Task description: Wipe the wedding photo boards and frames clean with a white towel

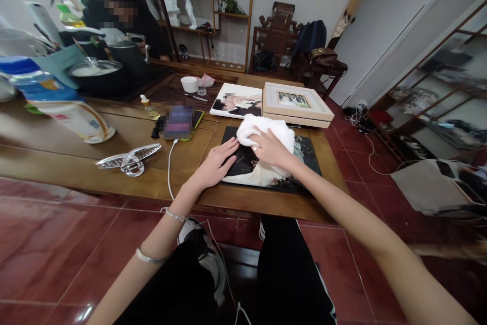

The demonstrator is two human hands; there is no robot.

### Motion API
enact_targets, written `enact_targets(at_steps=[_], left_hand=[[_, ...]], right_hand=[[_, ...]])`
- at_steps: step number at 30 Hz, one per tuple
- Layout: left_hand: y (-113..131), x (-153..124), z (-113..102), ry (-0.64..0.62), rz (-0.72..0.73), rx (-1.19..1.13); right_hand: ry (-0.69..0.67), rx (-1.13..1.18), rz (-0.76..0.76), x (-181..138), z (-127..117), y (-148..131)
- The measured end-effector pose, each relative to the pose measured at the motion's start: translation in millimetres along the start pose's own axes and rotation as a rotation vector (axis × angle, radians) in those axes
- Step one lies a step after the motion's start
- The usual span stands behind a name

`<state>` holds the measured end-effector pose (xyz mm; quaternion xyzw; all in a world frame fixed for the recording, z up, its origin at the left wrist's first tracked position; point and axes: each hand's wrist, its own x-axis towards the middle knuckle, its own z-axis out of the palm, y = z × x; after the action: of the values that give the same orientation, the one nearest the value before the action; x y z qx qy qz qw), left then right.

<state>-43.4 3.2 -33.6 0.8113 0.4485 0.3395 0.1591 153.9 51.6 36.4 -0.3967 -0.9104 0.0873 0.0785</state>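
Pressing a bunched white cloth [283, 135] down with the right hand [272, 150], fingers bent and closed on it, against a dark picture panel [243, 163] just right of the frame's centre. Resting the left hand [215, 164] on that panel's left edge, fingers extended, gripping nothing. Above the panel, on the worktop [262, 206], a pale photo panel [218, 104] and a wooden-edged photo [319, 112], side by side. Left of centre, a clear hair clip [117, 160]; at far left, a blue-and-white bottle [57, 104].
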Motion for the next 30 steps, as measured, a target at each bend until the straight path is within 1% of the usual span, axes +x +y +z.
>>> enact_targets(at_steps=[2, 4, 6, 8, 10, 13, 15, 18, 20, 21, 22, 24, 26, 28, 30], left_hand=[[-0.9, 0.1, 0.2, 0.006, -0.009, 0.010], [-1.6, 0.2, 0.3, 0.000, -0.017, 0.018], [-1.6, 0.3, 0.1, -0.005, -0.019, 0.022], [-1.2, 0.3, -0.1, 0.003, -0.013, 0.015], [-0.6, 0.3, -0.4, 0.015, -0.001, -0.004], [-0.2, 0.2, -0.9, 0.005, 0.022, -0.026], [-0.3, 0.3, -1.3, -0.002, 0.030, -0.024], [-0.6, 0.6, -1.8, 0.002, 0.035, -0.017], [-0.7, 0.9, -2.0, 0.005, 0.037, -0.016], [-0.8, 1.0, -2.0, 0.005, 0.037, -0.015], [-0.9, 1.0, -2.0, 0.004, 0.037, -0.013], [-1.1, 0.9, -1.8, 0.001, 0.040, -0.009], [-1.1, 0.8, -1.7, 0.000, 0.043, -0.003], [-0.5, 0.7, -1.7, 0.003, 0.041, -0.001], [0.5, 0.7, -2.0, 0.005, 0.036, -0.004]], right_hand=[[0.014, 0.048, -0.018, 23.1, 1.1, -11.9], [0.024, 0.071, -0.028, 38.8, 2.3, -23.0], [0.035, 0.064, -0.033, 45.5, 4.0, -28.0], [0.058, 0.049, -0.042, 42.6, 5.7, -24.2], [0.081, 0.040, -0.044, 31.0, 6.0, -11.6], [0.098, 0.031, 0.005, 1.5, 1.6, 18.4], [0.099, 0.026, 0.068, -22.2, -4.3, 41.3], [0.101, 0.016, 0.200, -57.1, -13.5, 71.7], [0.111, -0.001, 0.267, -78.1, -17.4, 83.9], [0.112, -0.010, 0.276, -88.1, -18.2, 86.1], [0.109, -0.018, 0.265, -98.0, -18.3, 85.3], [0.088, -0.029, 0.197, -118.5, -16.5, 74.2], [0.068, -0.029, 0.108, -140.4, -13.6, 52.0], [0.045, -0.012, 0.027, -161.9, -11.2, 23.9], [-0.014, 0.023, -0.073, -179.2, -10.8, -2.3]])
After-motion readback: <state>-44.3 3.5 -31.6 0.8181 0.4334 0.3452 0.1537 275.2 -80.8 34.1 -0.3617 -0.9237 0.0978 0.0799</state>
